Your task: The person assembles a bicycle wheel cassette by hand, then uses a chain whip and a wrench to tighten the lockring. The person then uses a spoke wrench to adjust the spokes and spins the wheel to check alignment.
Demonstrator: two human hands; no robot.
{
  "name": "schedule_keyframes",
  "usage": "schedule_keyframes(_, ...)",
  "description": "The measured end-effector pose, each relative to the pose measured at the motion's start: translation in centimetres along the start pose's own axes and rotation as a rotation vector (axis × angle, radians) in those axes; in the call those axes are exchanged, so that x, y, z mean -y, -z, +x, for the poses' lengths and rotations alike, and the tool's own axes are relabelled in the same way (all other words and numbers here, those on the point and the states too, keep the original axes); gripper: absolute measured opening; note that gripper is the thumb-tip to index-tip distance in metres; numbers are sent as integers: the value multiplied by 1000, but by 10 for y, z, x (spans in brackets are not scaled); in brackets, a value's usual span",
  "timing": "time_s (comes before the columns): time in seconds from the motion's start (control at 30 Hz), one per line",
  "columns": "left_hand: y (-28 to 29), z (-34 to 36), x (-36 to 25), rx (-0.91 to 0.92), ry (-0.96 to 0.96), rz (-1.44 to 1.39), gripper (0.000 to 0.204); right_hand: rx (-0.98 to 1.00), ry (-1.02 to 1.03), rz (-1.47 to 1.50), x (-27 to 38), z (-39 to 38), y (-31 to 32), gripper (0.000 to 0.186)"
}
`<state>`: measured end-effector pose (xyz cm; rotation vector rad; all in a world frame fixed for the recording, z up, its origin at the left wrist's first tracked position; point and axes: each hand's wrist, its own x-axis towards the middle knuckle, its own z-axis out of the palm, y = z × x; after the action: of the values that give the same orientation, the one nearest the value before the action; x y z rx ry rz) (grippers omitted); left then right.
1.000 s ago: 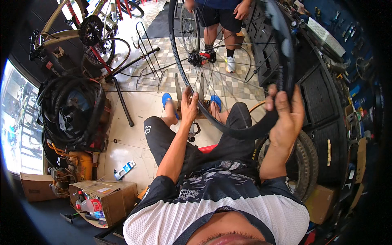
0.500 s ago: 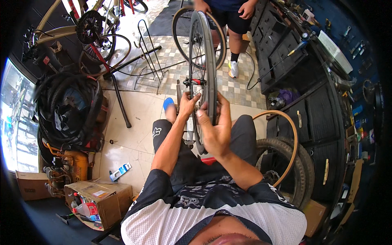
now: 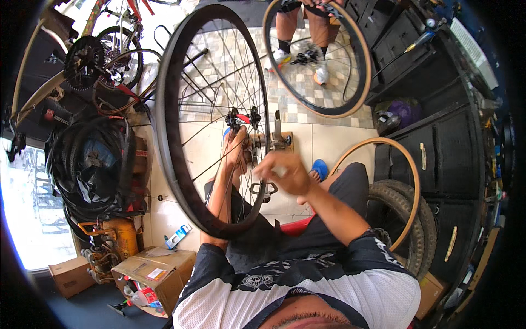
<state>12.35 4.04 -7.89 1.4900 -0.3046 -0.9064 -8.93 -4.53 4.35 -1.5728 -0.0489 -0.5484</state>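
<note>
A bicycle wheel (image 3: 167,118) with a deep dark rim and thin spokes is tilted in front of me. Its hub (image 3: 241,119) is black and red. Behind the spokes, my left hand (image 3: 236,147) is closed around the wheel just below the hub, partly hidden by the spokes. My right hand (image 3: 286,172) is beside the right side of the rim, fingers apart and slightly blurred, gripping nothing I can see. Between my knees, past the wheel, is an upright metal stand (image 3: 277,134) on a wooden block.
Opposite, a person holds a tan-walled wheel (image 3: 361,60) with a cassette. Several tyres (image 3: 402,219) lean on dark drawers (image 3: 402,156) at right. A pile of black tubes (image 3: 90,159), an orange compressor (image 3: 118,236) and a cardboard box (image 3: 159,271) are at left.
The wheel has swung left and turned from nearly edge-on to show its spokes. My right hand has come off the rim. The other person's wheel has moved right.
</note>
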Motion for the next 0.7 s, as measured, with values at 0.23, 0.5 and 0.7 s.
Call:
schedule_keyframes(0.23,-7,-6,-6,-126,70,-148,24,-207,-759,-704,-253,-21,171,31)
schedule_keyframes(0.5,-26,2,-46,-156,168,116,24,-276,-1018,-374,-460,-96,198,74)
schedule_keyframes(0.7,-15,-11,-33,-199,281,22,20,-339,-1279,71,-476,-76,171,69)
